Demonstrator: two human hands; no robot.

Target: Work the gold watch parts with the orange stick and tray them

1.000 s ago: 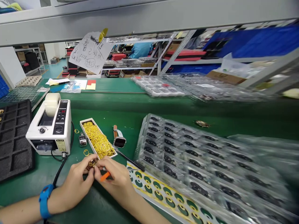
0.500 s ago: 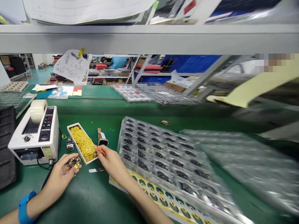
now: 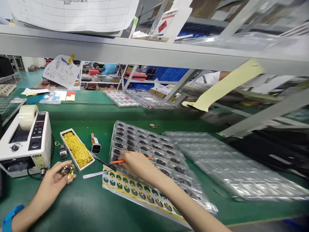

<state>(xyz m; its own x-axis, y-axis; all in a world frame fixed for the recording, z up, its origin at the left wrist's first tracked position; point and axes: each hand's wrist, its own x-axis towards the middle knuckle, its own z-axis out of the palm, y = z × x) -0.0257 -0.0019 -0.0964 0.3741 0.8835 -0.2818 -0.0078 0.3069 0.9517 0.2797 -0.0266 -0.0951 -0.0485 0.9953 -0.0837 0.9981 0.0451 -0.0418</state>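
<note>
My left hand (image 3: 56,177) holds a small round metal part (image 3: 68,171) with coppery and yellow bits between thumb and fingers, just below the white box (image 3: 87,165) of yellow rings (image 3: 77,149). My right hand (image 3: 132,162) is closed on a thin orange stick-like tool (image 3: 117,161), over the near left corner of a clear plastic tray (image 3: 154,167) with black parts in its pockets. Its fingertips are close to a black piece; whether they touch it I cannot tell. A dark slim tool (image 3: 102,161) slants between box and tray. A pale flat strip (image 3: 93,175) lies below it.
A white tape dispenser (image 3: 26,145) stands at left. Near the box are a tally counter (image 3: 63,151) and a watch (image 3: 96,146). A sheet of yellow-edged stickers (image 3: 135,190) lies before the tray; another clear tray (image 3: 217,161) lies right. A shelf beam (image 3: 145,54) crosses above.
My right hand has moved from the box of yellow rings rightward to the tray, with the orange tool. My left hand keeps the round part. The view has turned to the right.
</note>
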